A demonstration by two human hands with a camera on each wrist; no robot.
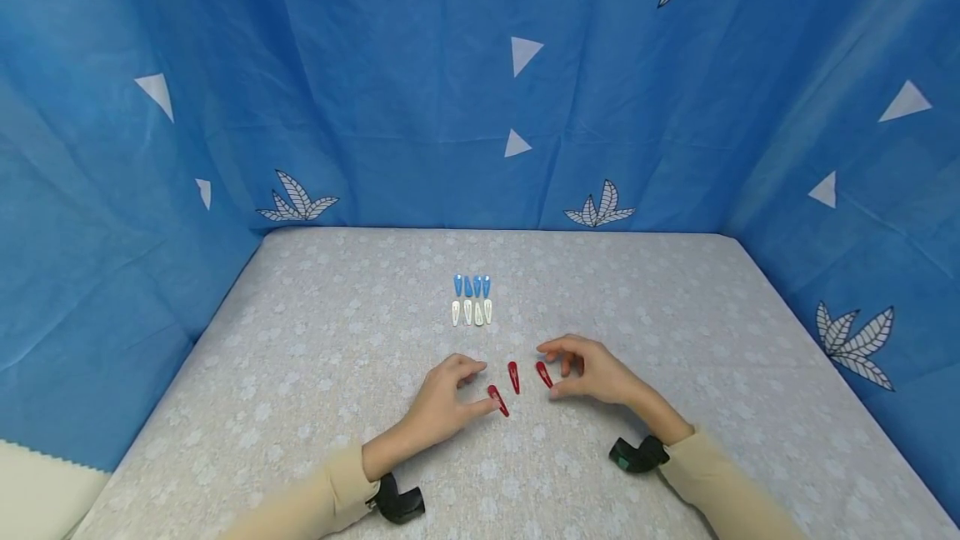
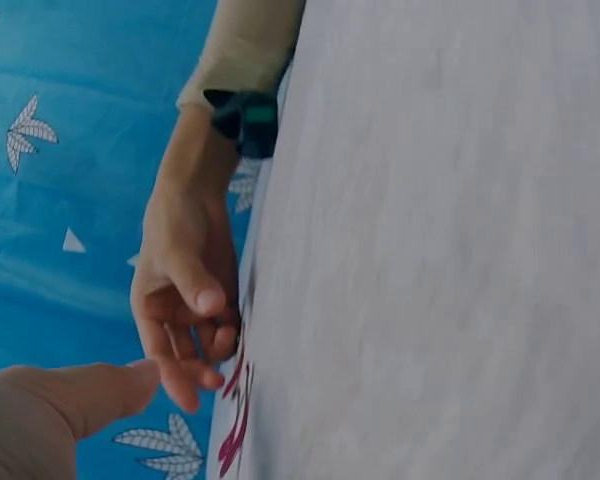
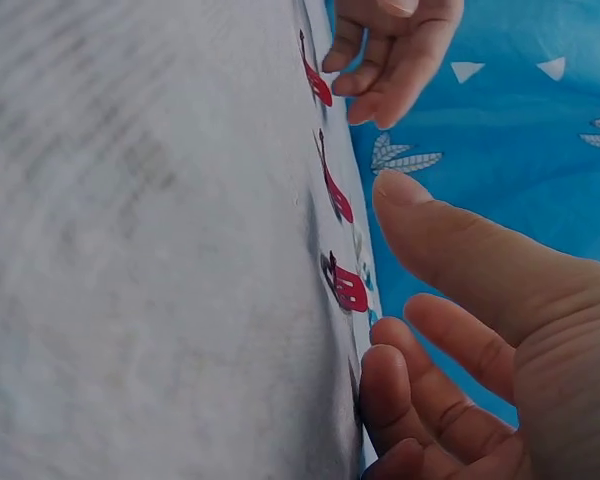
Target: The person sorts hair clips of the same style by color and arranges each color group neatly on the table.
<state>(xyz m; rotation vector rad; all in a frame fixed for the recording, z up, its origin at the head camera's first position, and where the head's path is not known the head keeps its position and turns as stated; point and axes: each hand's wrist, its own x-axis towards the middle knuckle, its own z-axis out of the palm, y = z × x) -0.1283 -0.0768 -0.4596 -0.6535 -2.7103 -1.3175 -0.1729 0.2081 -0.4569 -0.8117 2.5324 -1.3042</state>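
Note:
Three red snap hair clips lie on the patterned cloth between the hands: a left clip (image 1: 498, 401), a middle clip (image 1: 513, 377) and a right clip (image 1: 543, 374). My left hand (image 1: 442, 402) is spread low over the cloth, its thumb tip overlapping the left clip in the head view. Thumb and fingers of my right hand (image 1: 592, 369) stand apart around the right clip. Seen from the right wrist, that hand's thumb (image 3: 460, 250) is raised off the cloth, and nothing lies between thumb and fingers. The left wrist view shows the left thumb (image 2: 95, 395) near the clips.
Beyond the hands, a row of several blue hair clips (image 1: 467, 287) lies just behind a row of several white hair clips (image 1: 468, 312). The table (image 1: 337, 298) has a pale floral cover. Blue curtains (image 1: 420, 107) with leaf prints enclose its back and sides.

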